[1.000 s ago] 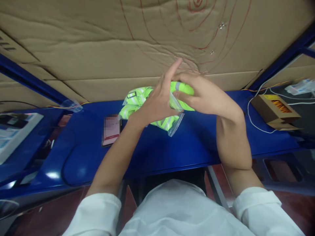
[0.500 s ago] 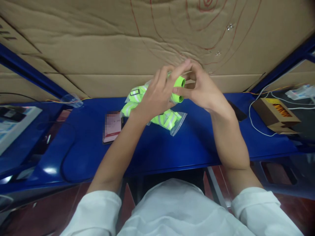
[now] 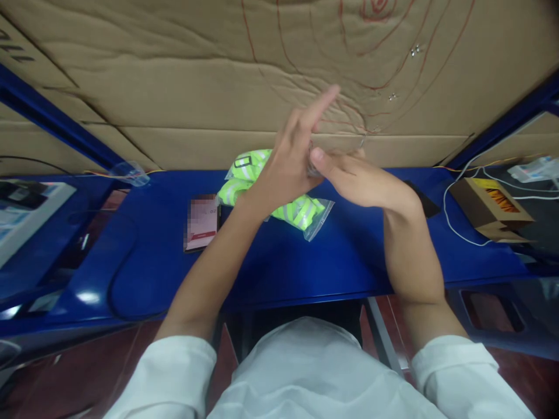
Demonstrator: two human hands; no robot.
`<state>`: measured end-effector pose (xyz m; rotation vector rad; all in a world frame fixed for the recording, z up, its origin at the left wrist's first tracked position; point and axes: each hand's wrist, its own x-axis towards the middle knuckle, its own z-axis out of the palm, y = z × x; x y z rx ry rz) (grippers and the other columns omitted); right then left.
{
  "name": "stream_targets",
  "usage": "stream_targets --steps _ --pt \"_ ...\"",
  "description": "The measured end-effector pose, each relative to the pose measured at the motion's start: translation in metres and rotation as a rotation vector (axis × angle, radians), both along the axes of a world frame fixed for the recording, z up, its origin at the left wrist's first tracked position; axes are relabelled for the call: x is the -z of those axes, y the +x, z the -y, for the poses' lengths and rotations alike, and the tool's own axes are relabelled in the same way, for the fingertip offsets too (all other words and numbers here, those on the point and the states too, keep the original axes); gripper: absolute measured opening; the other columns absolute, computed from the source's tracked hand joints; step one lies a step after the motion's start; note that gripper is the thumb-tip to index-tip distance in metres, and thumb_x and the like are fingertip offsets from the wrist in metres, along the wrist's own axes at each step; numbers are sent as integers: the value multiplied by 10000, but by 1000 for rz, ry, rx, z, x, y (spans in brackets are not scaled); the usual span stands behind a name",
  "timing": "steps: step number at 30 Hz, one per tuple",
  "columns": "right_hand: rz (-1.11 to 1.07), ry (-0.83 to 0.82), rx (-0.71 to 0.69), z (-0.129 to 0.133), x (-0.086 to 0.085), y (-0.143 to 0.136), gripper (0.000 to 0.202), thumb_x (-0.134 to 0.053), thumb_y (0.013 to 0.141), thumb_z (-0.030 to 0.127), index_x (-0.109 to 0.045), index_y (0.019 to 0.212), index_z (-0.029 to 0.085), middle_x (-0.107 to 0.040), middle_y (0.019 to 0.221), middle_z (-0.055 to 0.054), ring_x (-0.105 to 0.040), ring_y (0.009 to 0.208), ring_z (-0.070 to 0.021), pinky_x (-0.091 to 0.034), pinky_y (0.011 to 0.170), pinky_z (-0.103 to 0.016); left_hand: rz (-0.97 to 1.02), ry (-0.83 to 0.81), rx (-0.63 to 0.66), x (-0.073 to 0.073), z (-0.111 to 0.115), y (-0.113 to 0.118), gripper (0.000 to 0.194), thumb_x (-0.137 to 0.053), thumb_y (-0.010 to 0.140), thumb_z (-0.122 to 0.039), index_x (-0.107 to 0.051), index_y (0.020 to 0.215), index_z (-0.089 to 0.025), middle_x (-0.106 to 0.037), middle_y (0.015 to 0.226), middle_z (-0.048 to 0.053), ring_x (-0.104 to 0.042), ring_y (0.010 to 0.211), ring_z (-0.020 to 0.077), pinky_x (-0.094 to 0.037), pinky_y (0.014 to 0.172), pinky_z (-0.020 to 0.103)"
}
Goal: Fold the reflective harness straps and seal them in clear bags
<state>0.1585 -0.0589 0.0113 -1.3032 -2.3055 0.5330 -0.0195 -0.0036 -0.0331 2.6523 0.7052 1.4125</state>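
My left hand (image 3: 290,154) is raised above the blue table, its index finger stretched up and the other fingers partly hidden and blurred. Close against it on the right is my right hand (image 3: 356,174), thumb toward the left palm and most fingers out of sight behind. Something small and greyish shows between the two hands, too blurred to name. Below and behind my left hand, bright yellow-green bundles with silvery stripes lie in clear plastic bags (image 3: 301,212); one has a dark rectangular outline.
A phone-like device (image 3: 203,224) with a pinkish screen lies left of the bags. Cardboard (image 3: 174,93) stands behind the blue table (image 3: 305,267). An open brown box (image 3: 484,209) and a white cable are at right, a clear cup (image 3: 133,173) at left.
The bright green roll between my hands no longer shows. My right hand has turned, its back now upward, and my left index finger points further up. The view has shifted slightly.
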Motion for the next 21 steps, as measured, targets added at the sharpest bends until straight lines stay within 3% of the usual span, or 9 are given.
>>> stream_targets --steps 2,4,8,12,15,17,21 --pt "81 24 28 1 1 -2 747 -200 1108 662 -716 802 215 -685 853 -74 -640 1146 -321 -306 1171 -619 22 3 22 2 6 9 713 -520 1009 -402 -207 1646 -338 -460 1597 67 -613 1228 263 -544 1078 436" --pt "118 18 8 -1 2 -2 757 -214 1096 692 -675 745 206 -641 755 -71 -637 1043 -295 -379 1098 -536 38 -31 32 2 11 14 697 -503 1019 -426 -234 1646 -286 -521 1507 88 -623 1197 255 -536 1091 441" --pt "205 -88 -97 -12 6 12 571 -509 1008 726 -684 892 196 -654 792 -36 -598 782 -198 -442 807 -334 -60 -151 120 -2 9 6 776 -580 999 -467 -239 1668 -272 -493 1521 101 -582 1260 240 -509 1140 411" --pt "244 -89 -177 -27 19 24 396 -787 874 539 -707 1048 192 -709 981 -49 -613 835 -188 -400 728 -275 -210 -357 183 -6 -11 -22 1136 -806 824 -694 -207 1681 -252 -476 1566 138 -533 1366 279 -473 1204 442" --pt "228 -84 -205 -36 31 22 303 -708 943 423 -720 1147 200 -726 1029 -57 -626 864 -187 -395 743 -269 -259 -440 211 -3 -27 -39 1197 -775 759 -824 -249 1657 -232 -503 1563 157 -521 1388 310 -452 1220 539" --pt "205 -134 -265 -42 37 17 282 -602 1008 413 -727 1144 200 -728 974 -37 -616 813 -169 -392 725 -263 -259 -444 200 4 -28 -45 1096 -661 812 -874 -295 1637 -252 -574 1501 141 -526 1366 307 -459 1203 578" --pt "140 -195 -333 -48 42 8 286 -505 1039 367 -729 1071 192 -705 885 1 -577 751 -141 -394 699 -251 -162 -316 20 18 -6 -45 866 -422 959 -849 -397 1598 -267 -711 1267 106 -523 1351 302 -417 1216 616"
